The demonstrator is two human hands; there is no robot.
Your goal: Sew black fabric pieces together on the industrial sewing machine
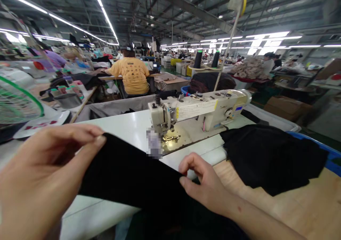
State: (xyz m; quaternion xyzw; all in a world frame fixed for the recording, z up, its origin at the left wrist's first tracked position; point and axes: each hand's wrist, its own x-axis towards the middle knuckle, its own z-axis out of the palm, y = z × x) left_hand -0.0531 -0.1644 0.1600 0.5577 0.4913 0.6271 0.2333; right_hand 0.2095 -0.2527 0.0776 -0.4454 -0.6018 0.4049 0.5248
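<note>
Nr sewing machine [197, 108], at white table [125, 122], black fabric [130, 172] spans L hand [53, 161], pinching a corner, & R hand [204, 185], pinching upper edge; prob. light, soft, floppy, so best held at corner + edge, kept taut.

L hand [50, 172] & R hand [201, 183] pinch blk cloth [133, 176] nr sewing mach. [197, 108]

Left hand [34, 183], lower left: bare, short-nailed thumb [86, 158]; right hand [206, 185], lower centre-right: bare, with bare forearm [257, 217], one small spot [239, 208].
</note>
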